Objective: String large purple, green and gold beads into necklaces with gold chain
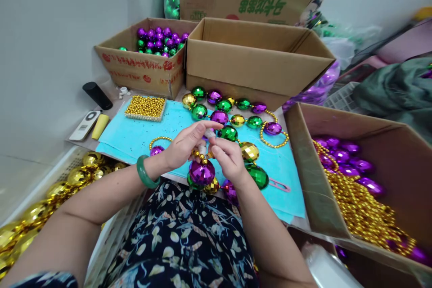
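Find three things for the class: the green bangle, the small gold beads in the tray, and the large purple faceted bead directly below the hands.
Green bangle [142,174]: head view, band's outer side.
Small gold beads [146,106]: head view, middle of the pile.
Large purple faceted bead [201,173]: head view, front facets.

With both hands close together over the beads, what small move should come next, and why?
Probably a gentle tug with the right hand while the left hand steadies the small gold beads, to check they sit snug. Both hands' fingers crowd around those beads, right by the large purple bead; any thread between them is too fine to make out.
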